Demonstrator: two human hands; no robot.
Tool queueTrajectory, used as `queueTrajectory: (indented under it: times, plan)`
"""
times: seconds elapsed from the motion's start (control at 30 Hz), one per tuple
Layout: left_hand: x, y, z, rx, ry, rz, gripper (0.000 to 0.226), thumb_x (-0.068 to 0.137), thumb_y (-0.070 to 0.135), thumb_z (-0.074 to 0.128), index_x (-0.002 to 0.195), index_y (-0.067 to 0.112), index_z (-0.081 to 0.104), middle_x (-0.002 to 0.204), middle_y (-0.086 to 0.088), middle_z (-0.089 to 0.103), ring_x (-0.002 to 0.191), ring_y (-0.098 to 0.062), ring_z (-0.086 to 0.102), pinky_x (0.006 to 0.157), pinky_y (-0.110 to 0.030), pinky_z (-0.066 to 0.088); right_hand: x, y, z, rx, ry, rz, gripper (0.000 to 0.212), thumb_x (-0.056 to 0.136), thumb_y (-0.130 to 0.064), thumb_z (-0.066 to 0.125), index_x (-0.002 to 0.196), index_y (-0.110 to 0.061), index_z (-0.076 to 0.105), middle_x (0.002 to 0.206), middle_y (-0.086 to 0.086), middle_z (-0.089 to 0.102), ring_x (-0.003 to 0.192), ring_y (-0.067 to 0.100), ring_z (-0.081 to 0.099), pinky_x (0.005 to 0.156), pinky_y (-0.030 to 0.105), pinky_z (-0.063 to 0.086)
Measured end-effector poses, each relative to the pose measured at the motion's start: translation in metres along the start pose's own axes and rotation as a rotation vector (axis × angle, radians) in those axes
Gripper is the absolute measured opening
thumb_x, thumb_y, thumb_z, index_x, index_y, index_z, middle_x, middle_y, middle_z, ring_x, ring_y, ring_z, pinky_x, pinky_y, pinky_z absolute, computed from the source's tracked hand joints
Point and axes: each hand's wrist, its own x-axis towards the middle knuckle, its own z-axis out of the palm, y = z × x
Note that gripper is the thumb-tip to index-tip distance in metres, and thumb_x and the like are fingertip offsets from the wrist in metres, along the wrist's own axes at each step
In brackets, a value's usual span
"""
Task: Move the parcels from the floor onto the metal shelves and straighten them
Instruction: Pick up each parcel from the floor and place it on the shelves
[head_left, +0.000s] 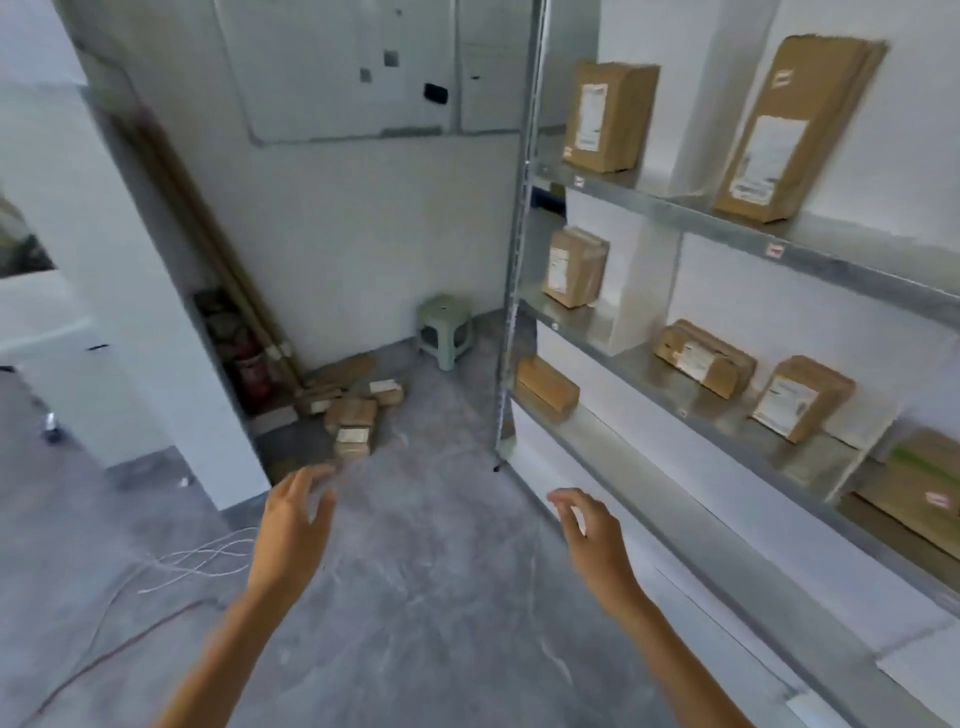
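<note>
Left hand (293, 512): empty, fingers spread.
Right hand (587, 519): empty, fingers loosely curled.
Floor parcels (353, 415): heaped by the wall; lift the top one squarely.
Metal shelves (727, 228): gaps remain.

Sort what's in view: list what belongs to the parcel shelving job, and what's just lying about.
Belongs to the job:
parcels on the floor
metal shelves
parcels already shelved
left hand and right hand, both empty

Just lying about:
green stool
loose cables
wooden poles leaning in the corner
</note>
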Motion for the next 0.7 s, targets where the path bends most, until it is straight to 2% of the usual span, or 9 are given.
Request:
queueTrajectory:
  times: [0.03, 0.1, 0.17, 0.27, 0.33, 0.43, 0.53, 0.63, 0.7]
  plan:
    - [0.002, -0.012, -0.008, 0.001, 0.020, -0.033, 0.022, 0.091, -0.001, 0.060, 0.111, 0.007, 0.066, 0.108, -0.010, 0.065, 0.099, -0.031, 0.059, 0.085, -0.041, 0.046, 0.009, -0.002, 0.014, -0.003, -0.033, -0.009, 0.019, 0.097, -0.005, 0.053, 0.102, -0.005, 0.071, 0.103, 0.006, 0.072, 0.098, 0.021, 0.066, 0.088, 0.027, 0.049]
    - [0.006, -0.033, -0.019, 0.003, 0.051, -0.096, 0.023, 0.092, -0.001, 0.058, 0.109, 0.011, 0.066, 0.102, -0.010, 0.067, 0.095, -0.031, 0.061, 0.080, -0.038, 0.045, 0.026, -0.004, 0.037, 0.003, -0.100, -0.005, 0.019, 0.097, -0.004, 0.053, 0.102, -0.004, 0.071, 0.103, 0.006, 0.071, 0.097, 0.018, 0.065, 0.084, 0.009, 0.044]
    - [0.015, -0.050, -0.023, 0.014, 0.084, -0.145, 0.022, 0.092, -0.002, 0.059, 0.107, 0.012, 0.067, 0.103, -0.012, 0.068, 0.094, -0.032, 0.062, 0.077, -0.035, 0.042, 0.047, -0.004, 0.058, 0.028, -0.145, 0.001, 0.020, 0.098, -0.008, 0.051, 0.102, -0.004, 0.071, 0.101, 0.004, 0.071, 0.096, 0.017, 0.064, 0.080, -0.001, 0.038]
    - [0.043, -0.063, -0.019, 0.008, 0.126, -0.218, 0.018, 0.091, -0.001, 0.060, 0.104, 0.010, 0.068, 0.103, -0.017, 0.069, 0.093, -0.035, 0.063, 0.076, -0.032, 0.040, 0.088, -0.004, 0.087, 0.086, -0.213, 0.013, 0.020, 0.101, -0.011, 0.049, 0.104, -0.011, 0.069, 0.099, -0.005, 0.068, 0.097, 0.011, 0.063, 0.076, -0.001, 0.039]
    - [0.071, -0.068, -0.010, 0.003, 0.136, -0.233, 0.018, 0.093, 0.000, 0.058, 0.105, 0.010, 0.067, 0.108, -0.014, 0.068, 0.098, -0.032, 0.062, 0.079, -0.030, 0.040, 0.123, -0.004, 0.107, 0.103, -0.246, 0.003, 0.020, 0.100, -0.010, 0.049, 0.104, -0.013, 0.068, 0.099, -0.006, 0.067, 0.098, 0.009, 0.062, 0.076, -0.001, 0.040]
    - [0.120, -0.070, 0.009, 0.008, 0.135, -0.222, 0.019, 0.096, 0.007, 0.055, 0.110, 0.015, 0.065, 0.115, -0.007, 0.067, 0.104, -0.027, 0.060, 0.084, -0.027, 0.039, 0.180, -0.006, 0.132, 0.121, -0.253, -0.027, 0.020, 0.099, -0.006, 0.050, 0.103, -0.008, 0.069, 0.098, -0.001, 0.069, 0.097, 0.011, 0.062, 0.077, -0.001, 0.038]
    - [0.170, -0.069, 0.027, -0.001, 0.157, -0.255, 0.019, 0.098, 0.009, 0.052, 0.110, 0.019, 0.064, 0.115, -0.002, 0.066, 0.100, -0.022, 0.059, 0.083, -0.025, 0.038, 0.237, -0.005, 0.150, 0.141, -0.249, -0.023, 0.020, 0.097, 0.000, 0.050, 0.102, -0.004, 0.069, 0.097, 0.002, 0.069, 0.093, 0.011, 0.061, 0.076, -0.003, 0.037]
    - [0.209, -0.076, 0.044, -0.002, 0.178, -0.258, 0.020, 0.098, 0.008, 0.053, 0.111, 0.018, 0.064, 0.115, -0.001, 0.065, 0.101, -0.021, 0.059, 0.083, -0.024, 0.039, 0.288, 0.002, 0.167, 0.134, -0.280, -0.029, 0.021, 0.097, 0.001, 0.049, 0.103, -0.003, 0.069, 0.098, 0.001, 0.069, 0.089, -0.001, 0.058, 0.074, -0.005, 0.036]
    - [0.226, -0.085, 0.049, -0.023, 0.209, -0.314, 0.021, 0.096, 0.005, 0.054, 0.111, 0.014, 0.065, 0.113, -0.005, 0.066, 0.096, -0.020, 0.060, 0.078, -0.020, 0.041, 0.317, 0.008, 0.182, 0.129, -0.314, 0.000, 0.021, 0.097, 0.001, 0.049, 0.102, -0.004, 0.069, 0.097, 0.003, 0.070, 0.087, -0.004, 0.057, 0.073, -0.003, 0.037]
